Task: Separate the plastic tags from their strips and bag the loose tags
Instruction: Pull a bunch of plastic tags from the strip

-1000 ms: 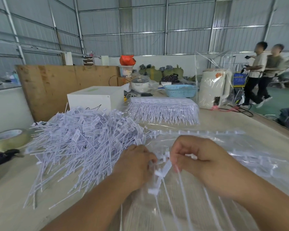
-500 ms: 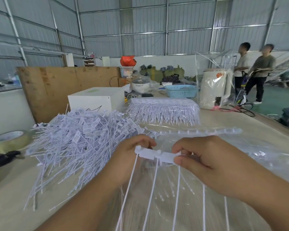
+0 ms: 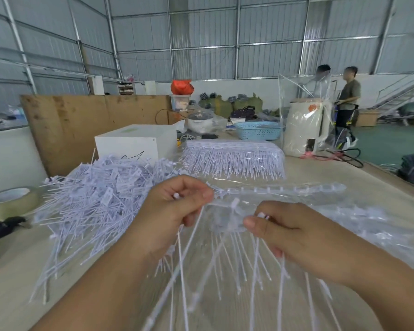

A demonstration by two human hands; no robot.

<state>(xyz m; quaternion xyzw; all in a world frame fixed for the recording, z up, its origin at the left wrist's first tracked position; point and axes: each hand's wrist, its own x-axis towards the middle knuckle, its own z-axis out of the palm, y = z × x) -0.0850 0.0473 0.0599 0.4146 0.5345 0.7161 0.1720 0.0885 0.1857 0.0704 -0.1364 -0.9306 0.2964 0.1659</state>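
Observation:
My left hand (image 3: 175,211) and my right hand (image 3: 292,232) hold a short strip of white plastic tags (image 3: 227,218) between them, above the table. Each hand pinches one end of it, and the middle of the strip is blurred. Long thin tag tails (image 3: 253,256) hang down from it toward me. A large heap of loose white tags (image 3: 101,194) lies to the left. Under and to the right of my hands spreads a clear plastic bag (image 3: 344,218) with tags in it. A neat stack of uncut tag strips (image 3: 234,158) sits farther back.
A roll of tape (image 3: 10,201) and a dark tool (image 3: 3,228) lie at the left edge. Behind the heap stand a white box (image 3: 134,142), a wooden board (image 3: 81,123), a blue basket (image 3: 258,130) and a wrapped white appliance (image 3: 306,127). Two people (image 3: 347,99) stand at far right.
My hands have lifted the strip and drawn apart, and the strip between them now blurs. The two people at the back have moved left behind the appliance.

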